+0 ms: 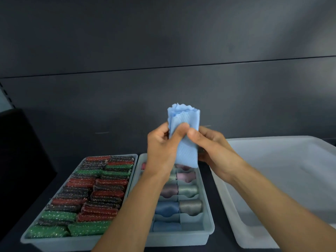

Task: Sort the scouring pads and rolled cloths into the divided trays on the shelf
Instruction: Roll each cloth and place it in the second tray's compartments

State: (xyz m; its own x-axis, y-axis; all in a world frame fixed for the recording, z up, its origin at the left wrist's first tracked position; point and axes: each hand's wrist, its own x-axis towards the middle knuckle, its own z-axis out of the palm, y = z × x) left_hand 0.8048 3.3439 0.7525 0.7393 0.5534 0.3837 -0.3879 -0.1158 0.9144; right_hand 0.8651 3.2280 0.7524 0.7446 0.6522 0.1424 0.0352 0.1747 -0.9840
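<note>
A light blue rolled cloth (185,124) stands upright in mid-air above the trays. My left hand (161,148) grips its left side, thumb pressed on the front. My right hand (211,146) holds its right side, thumb on the front too. Below them lies the divided tray (207,231) with rolled cloths in pink, grey, green and blue in its compartments; my left forearm hides part of it. To its left, a tray (29,239) is packed with red, green and dark glittery scouring pads (105,195).
A large white bin (234,224) sits at the right on the dark shelf, and nothing shows inside it. A dark panel wall rises behind the trays. A black box-like object (20,151) stands at the far left.
</note>
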